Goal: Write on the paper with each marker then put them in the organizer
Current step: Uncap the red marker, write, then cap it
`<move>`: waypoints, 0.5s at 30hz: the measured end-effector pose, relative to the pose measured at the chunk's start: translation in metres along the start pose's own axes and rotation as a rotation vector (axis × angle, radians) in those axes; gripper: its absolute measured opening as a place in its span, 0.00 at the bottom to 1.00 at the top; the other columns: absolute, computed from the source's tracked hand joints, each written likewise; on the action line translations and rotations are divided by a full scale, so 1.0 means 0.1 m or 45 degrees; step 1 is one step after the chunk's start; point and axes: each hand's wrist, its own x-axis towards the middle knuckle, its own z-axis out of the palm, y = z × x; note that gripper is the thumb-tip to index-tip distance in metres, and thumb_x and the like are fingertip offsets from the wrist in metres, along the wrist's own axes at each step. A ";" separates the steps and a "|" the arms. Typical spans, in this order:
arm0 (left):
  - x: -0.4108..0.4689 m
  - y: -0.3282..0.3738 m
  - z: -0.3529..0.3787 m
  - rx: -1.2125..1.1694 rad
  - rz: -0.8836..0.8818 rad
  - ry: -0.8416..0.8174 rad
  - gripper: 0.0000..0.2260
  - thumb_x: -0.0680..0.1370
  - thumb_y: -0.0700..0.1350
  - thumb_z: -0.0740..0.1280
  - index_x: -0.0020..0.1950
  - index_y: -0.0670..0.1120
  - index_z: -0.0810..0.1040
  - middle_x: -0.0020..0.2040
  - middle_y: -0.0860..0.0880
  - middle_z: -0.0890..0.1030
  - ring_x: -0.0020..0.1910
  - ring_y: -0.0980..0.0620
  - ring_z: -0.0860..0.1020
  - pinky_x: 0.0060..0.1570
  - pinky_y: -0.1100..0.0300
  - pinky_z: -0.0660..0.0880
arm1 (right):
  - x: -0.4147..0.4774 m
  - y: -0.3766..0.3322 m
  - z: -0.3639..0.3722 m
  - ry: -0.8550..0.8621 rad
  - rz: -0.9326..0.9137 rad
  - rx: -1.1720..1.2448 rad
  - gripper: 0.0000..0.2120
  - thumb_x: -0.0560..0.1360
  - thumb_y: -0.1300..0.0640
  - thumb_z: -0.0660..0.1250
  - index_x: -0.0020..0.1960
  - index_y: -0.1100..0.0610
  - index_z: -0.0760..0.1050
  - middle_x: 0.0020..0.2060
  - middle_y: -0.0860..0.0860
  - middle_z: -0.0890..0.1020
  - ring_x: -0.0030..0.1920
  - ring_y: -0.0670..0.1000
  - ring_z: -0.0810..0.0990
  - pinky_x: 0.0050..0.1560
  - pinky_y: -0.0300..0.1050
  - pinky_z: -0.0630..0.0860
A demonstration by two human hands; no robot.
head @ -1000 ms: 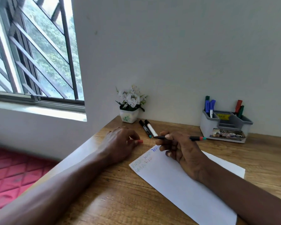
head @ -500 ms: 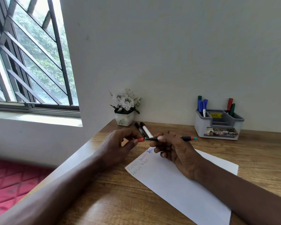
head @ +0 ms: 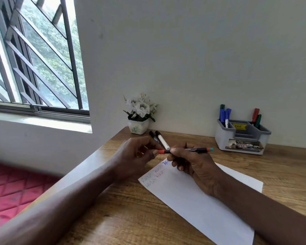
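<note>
My right hand grips a thin black marker held level above the paper's far corner, its teal end pointing right. My left hand pinches the red cap at the marker's left end, and the cap touches the barrel. White paper lies on the wooden desk with faint coloured writing near its far left corner. A grey organizer stands at the back right with blue, green and red markers upright in it. Two more markers, one black, one white, lie behind my hands.
A small white pot of white flowers stands against the wall at the desk's back left. The desk's left edge runs diagonally under my left forearm, with a red quilted surface below. A barred window is on the left.
My left hand has brought the red cap rightwards to the marker's tip, and both hands have lifted slightly off the desk. My head has turned a little.
</note>
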 end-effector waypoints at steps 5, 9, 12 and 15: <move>-0.01 0.04 0.02 -0.228 0.031 -0.064 0.04 0.79 0.43 0.72 0.54 0.48 0.84 0.47 0.48 0.84 0.40 0.48 0.82 0.40 0.47 0.82 | -0.01 -0.01 0.03 -0.042 -0.042 -0.071 0.02 0.76 0.63 0.72 0.45 0.59 0.81 0.36 0.58 0.85 0.31 0.50 0.77 0.31 0.40 0.72; -0.03 0.07 0.03 -0.424 -0.003 -0.096 0.05 0.78 0.38 0.73 0.53 0.40 0.83 0.46 0.40 0.84 0.38 0.47 0.79 0.38 0.53 0.79 | -0.05 -0.03 0.03 -0.091 -0.135 -0.220 0.10 0.74 0.60 0.75 0.48 0.66 0.80 0.35 0.58 0.85 0.29 0.49 0.76 0.28 0.39 0.70; -0.04 0.08 0.01 -0.618 -0.059 -0.097 0.07 0.76 0.35 0.73 0.52 0.33 0.82 0.45 0.34 0.82 0.37 0.46 0.78 0.37 0.58 0.78 | -0.05 -0.09 0.04 -0.112 -0.227 -0.257 0.11 0.73 0.59 0.76 0.47 0.68 0.80 0.34 0.61 0.84 0.27 0.51 0.74 0.27 0.41 0.68; -0.03 0.11 0.00 -0.794 -0.137 -0.103 0.09 0.74 0.35 0.73 0.51 0.30 0.81 0.41 0.37 0.81 0.36 0.48 0.77 0.36 0.59 0.77 | -0.06 -0.18 0.06 -0.127 -0.236 -0.232 0.07 0.72 0.59 0.76 0.43 0.63 0.83 0.34 0.61 0.84 0.27 0.52 0.73 0.26 0.40 0.68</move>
